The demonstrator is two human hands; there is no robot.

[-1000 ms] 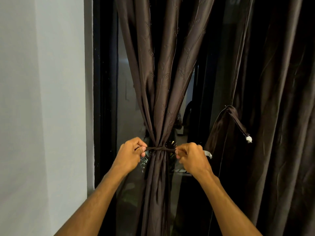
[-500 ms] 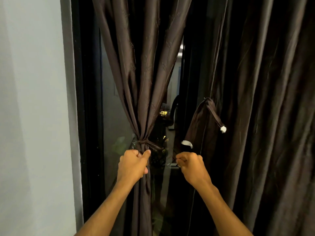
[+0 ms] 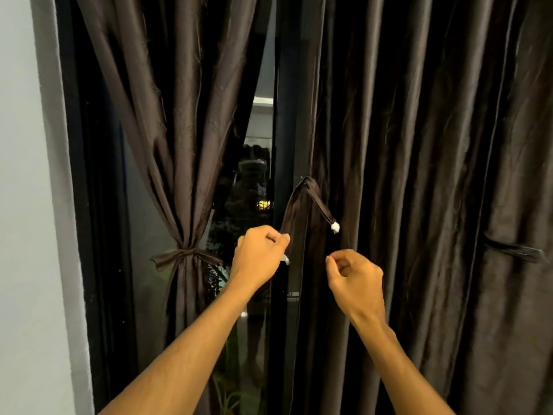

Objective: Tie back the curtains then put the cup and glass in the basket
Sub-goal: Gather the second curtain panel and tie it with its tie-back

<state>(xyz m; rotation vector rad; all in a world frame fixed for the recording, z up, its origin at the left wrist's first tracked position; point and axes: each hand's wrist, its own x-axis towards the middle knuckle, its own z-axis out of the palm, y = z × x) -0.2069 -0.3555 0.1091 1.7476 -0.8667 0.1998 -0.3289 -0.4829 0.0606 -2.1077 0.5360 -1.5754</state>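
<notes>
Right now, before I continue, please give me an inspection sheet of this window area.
surface: nothing seen
job's things: left curtain gathered, knotted tie round it; right curtain hanging loose; hanging tie at its edge; cup, glass, basket not seen
clutter: nothing seen
grips: left hand curled at hanging tie's white end, hold unclear; right hand curled, empty
cables: nothing seen
surroundings: white wall left; dark window glass behind curtains

Head camera faces the curtains (image 3: 419, 145) closely, straight ahead.

Both hands raised, held apart.
Left hand (image 3: 259, 256) fingers curled, grip unclear; right hand (image 3: 356, 280) curled, holding nothing.
</notes>
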